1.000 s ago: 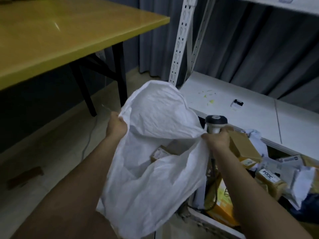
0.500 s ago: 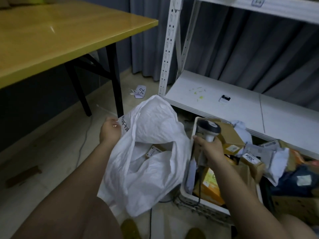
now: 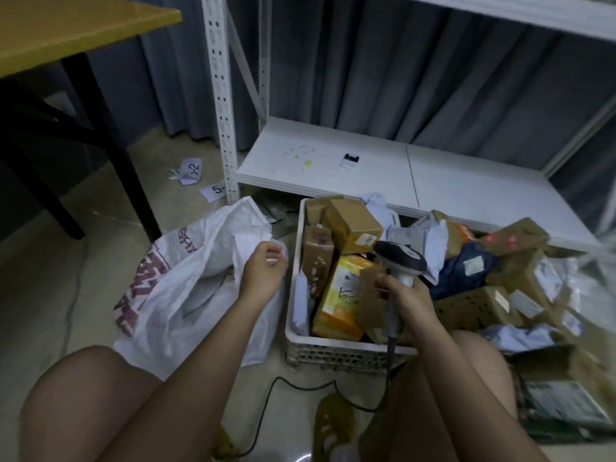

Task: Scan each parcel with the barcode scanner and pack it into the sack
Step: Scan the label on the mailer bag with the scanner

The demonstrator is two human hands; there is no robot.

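A white woven sack [image 3: 186, 288] with red print slumps on the floor at left, its mouth open. My left hand [image 3: 263, 271] hovers at the sack's right rim with relaxed fingers, holding nothing. My right hand [image 3: 400, 295] grips the handle of a grey barcode scanner [image 3: 400, 258], its head pointing right; red light spots fall on a brown box [image 3: 513, 238]. A white plastic crate [image 3: 296, 315] between my knees holds several parcels, among them a yellow box [image 3: 340, 295] and a brown carton [image 3: 353, 225].
More parcels and mailers [image 3: 520, 295] pile up to the right of the crate. A white metal shelf [image 3: 333, 165] stands behind, a yellow table [image 3: 66, 31] at upper left. The scanner cable [image 3: 276, 388] runs over the floor between my feet. Paper labels [image 3: 190, 171] lie near the shelf post.
The sack has dropped to the floor and my left hand has let go of its rim. My right hand with the scanner moved right, over the crate. The view tilted down.
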